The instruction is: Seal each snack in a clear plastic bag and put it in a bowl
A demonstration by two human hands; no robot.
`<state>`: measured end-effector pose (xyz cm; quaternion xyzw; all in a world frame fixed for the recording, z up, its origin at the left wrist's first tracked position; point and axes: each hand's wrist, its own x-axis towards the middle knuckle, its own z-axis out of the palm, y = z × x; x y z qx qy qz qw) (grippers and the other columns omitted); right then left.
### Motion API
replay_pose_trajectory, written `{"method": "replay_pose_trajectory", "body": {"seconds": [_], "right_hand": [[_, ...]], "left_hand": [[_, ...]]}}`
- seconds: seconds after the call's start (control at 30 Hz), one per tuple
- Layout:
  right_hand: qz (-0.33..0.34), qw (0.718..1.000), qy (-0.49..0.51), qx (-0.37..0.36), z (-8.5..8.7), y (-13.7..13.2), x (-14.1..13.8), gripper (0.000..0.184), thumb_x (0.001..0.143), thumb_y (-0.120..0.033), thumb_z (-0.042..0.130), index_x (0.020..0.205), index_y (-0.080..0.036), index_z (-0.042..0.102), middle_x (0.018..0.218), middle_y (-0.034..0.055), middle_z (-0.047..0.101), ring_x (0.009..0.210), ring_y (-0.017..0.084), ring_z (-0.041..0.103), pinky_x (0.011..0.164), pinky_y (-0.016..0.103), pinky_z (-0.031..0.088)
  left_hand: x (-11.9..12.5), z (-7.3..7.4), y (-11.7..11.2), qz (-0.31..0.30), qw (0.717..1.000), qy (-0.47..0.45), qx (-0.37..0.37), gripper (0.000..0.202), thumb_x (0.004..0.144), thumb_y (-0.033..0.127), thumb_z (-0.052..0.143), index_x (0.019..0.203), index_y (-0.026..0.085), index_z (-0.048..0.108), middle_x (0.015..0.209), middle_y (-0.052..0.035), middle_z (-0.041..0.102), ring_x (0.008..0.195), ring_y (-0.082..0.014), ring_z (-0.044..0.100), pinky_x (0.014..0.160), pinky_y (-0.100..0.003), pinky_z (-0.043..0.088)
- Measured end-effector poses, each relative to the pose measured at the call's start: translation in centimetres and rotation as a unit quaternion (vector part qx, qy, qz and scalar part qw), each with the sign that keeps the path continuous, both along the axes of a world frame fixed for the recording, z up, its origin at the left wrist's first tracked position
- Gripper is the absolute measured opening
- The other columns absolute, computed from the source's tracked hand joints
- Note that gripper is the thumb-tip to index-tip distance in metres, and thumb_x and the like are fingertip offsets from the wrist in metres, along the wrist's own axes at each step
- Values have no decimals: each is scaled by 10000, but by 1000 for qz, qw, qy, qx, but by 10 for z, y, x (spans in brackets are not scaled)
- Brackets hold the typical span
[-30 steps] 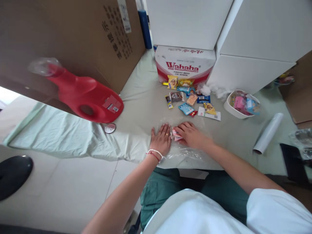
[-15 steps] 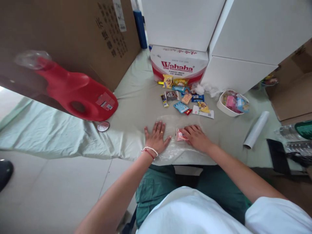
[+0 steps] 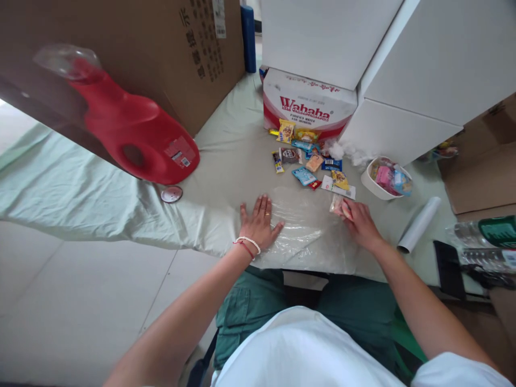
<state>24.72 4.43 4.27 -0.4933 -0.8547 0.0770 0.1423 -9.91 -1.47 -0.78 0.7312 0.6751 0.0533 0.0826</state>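
My left hand (image 3: 258, 223) lies flat, fingers spread, on the left edge of a clear plastic sheet (image 3: 310, 236) near the table's front edge. At the right side of that sheet, my right hand (image 3: 360, 221) is closed on a small pink snack packet (image 3: 337, 205), whose left end shows past the fingers. Just beyond it is a white card (image 3: 328, 184) with a yellow snack packet (image 3: 339, 179) on top. Several more small wrapped snacks, including a blue packet (image 3: 303, 175) and a dark round one (image 3: 290, 155), are spread farther back.
A Wahaha carton (image 3: 308, 102) stands behind the snacks. To the right are a white bowl (image 3: 373, 185) of packets, a white roll (image 3: 419, 226), a black phone-like slab (image 3: 448, 269) and plastic bottles (image 3: 484, 234). A red detergent bottle (image 3: 149, 140) and round disc (image 3: 171, 194) are left.
My right hand has moved right and slightly away from me with the pink packet, uncovering more of the plastic sheet. The left hand stays flat in place. The view has shifted a little.
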Motion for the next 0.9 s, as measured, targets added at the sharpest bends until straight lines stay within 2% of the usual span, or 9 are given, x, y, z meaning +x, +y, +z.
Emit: {"method": "replay_pose_trajectory", "body": {"seconds": [0.1, 0.17, 0.23, 0.33, 0.43, 0.5, 0.73, 0.83, 0.9], "right_hand": [[52, 997, 44, -21, 20, 3, -30, 645, 1037, -326, 431, 1662, -251, 291, 1414, 178, 594, 1252, 351, 552, 1070, 539, 460], [100, 994, 31, -43, 25, 0, -60, 645, 1029, -285, 456, 1656, -254, 308, 1401, 170, 594, 1243, 340, 539, 1076, 527, 456], [127, 990, -13, -62, 21, -6, -88, 631, 1014, -239, 487, 1633, -230, 366, 1374, 174, 598, 1226, 336, 525, 1072, 517, 454], [148, 982, -80, -82, 1, -14, -112, 591, 999, -226, 539, 1583, -186, 454, 1381, 185, 594, 1261, 343, 508, 1141, 551, 391], [167, 979, -79, -86, -15, -19, -114, 625, 1019, -372, 578, 1591, -165, 434, 1469, 196, 548, 1387, 356, 449, 1227, 611, 278], [170, 980, -64, -78, -18, -20, -112, 635, 1042, -447, 543, 1603, -179, 416, 1514, 194, 527, 1457, 355, 396, 1245, 639, 239], [188, 978, -85, -38, -20, -22, -127, 516, 1074, -398, 493, 1540, -179, 515, 1476, 189, 586, 1459, 347, 416, 1266, 653, 205], [189, 978, -80, -43, -23, -22, -129, 526, 1088, -429, 461, 1553, -186, 499, 1481, 177, 588, 1466, 338, 420, 1275, 651, 191], [188, 979, -65, -52, -20, -22, -124, 570, 1086, -473, 457, 1576, -183, 462, 1552, 181, 531, 1508, 347, 376, 1274, 678, 173]], "left_hand": [[-1, 1, 0, -1, 1000, 2, -2, 790, 1057, 589, 264, 1688, 114, 220, 1767, -174, 158, 1651, -327, 174, 1280, -736, 20], [-1, 1, 1, -2, 1000, 3, -2, 770, 1065, 566, 241, 1686, 110, 228, 1764, -175, 174, 1650, -319, 183, 1282, -732, 27], [-2, 0, 2, -3, 1000, 3, 1, 754, 1071, 544, 222, 1684, 106, 232, 1761, -175, 187, 1648, -315, 192, 1285, -725, 30], [-1, -2, 2, 1, 1000, -2, 9, 743, 1074, 533, 214, 1688, 115, 227, 1761, -170, 198, 1646, -314, 199, 1292, -710, 28], [0, -3, 1, 1, 1000, -12, 13, 732, 1073, 523, 231, 1694, 135, 215, 1760, -162, 219, 1649, -319, 187, 1299, -693, 12], [-1, -3, 1, -1, 1000, -17, 16, 729, 1074, 519, 229, 1695, 138, 213, 1760, -158, 227, 1651, -315, 181, 1303, -683, 3], [-2, -2, 1, -2, 1000, -17, 16, 704, 1079, 470, 195, 1689, 118, 231, 1757, -160, 231, 1646, -300, 205, 1305, -680, -1], [-2, -1, 1, -2, 1000, -16, 16, 684, 1081, 440, 198, 1687, 126, 246, 1754, -161, 248, 1644, -298, 217, 1309, -674, 31], [-3, -1, 1, -1, 1000, -19, 19, 671, 1082, 432, 210, 1685, 141, 263, 1762, -153, 228, 1643, -297, 219, 1310, -667, 59]]}}
